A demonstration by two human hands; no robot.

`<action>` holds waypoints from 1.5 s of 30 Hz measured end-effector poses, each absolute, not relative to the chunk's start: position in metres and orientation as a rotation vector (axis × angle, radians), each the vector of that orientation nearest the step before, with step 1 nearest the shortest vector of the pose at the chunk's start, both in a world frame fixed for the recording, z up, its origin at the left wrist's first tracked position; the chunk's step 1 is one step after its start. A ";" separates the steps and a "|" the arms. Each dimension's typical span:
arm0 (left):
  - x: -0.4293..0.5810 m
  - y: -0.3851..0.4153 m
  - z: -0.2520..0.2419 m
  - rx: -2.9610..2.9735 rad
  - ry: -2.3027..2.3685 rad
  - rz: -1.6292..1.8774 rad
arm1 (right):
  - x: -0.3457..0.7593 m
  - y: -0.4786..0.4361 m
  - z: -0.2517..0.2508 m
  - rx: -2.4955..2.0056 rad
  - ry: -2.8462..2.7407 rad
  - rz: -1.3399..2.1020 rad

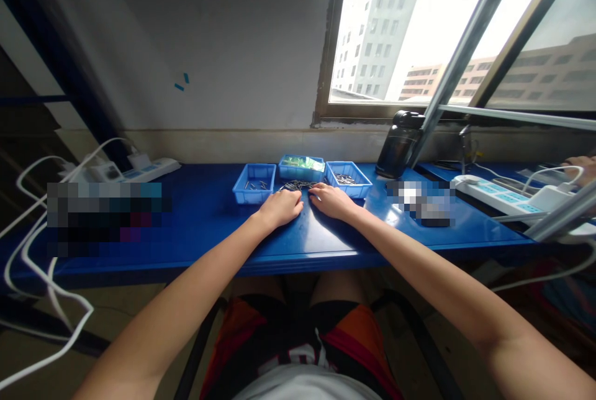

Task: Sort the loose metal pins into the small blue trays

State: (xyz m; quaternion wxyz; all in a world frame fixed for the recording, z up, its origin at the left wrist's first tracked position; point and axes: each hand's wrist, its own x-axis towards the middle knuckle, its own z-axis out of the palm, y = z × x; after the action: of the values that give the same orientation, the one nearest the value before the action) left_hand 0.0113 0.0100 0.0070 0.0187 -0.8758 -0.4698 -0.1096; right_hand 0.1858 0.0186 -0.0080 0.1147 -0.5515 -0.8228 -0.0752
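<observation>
A loose pile of small dark metal pieces (pixel 298 185) lies on the blue table (pixel 209 226), just beyond my hands. My left hand (pixel 282 208) rests at the pile's near left side, its fingers curled together; whatever they hold, if anything, is too small to make out. My right hand (pixel 331 200) lies low at the pile's right side with its fingers spread toward the pieces. Behind the left hand, a blue tray (pixel 239 191) contains a few small pieces. Another blue tray (pixel 361 190), behind the right hand, holds many metal pieces. Between them, a third tray (pixel 288 171) contains a green-and-clear packet (pixel 305 164).
A black bottle (pixel 395 145) stands at the back right, near a metal post. Power strips (pixel 507 195) and white cables flank the table. Blurred items lie at left and right. Another person's hand (pixel 580 167) shows at the far right edge.
</observation>
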 end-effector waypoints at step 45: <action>0.011 0.013 0.005 -2.775 -1.345 -0.409 | 0.197 0.012 0.003 -1.216 -2.433 0.075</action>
State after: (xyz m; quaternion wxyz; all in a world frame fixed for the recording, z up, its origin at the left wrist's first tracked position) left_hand 0.0112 0.0131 0.0046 0.0152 -0.8919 -0.4323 -0.1315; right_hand 0.1974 0.0118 0.0033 0.2087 -0.4370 -0.8745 0.0268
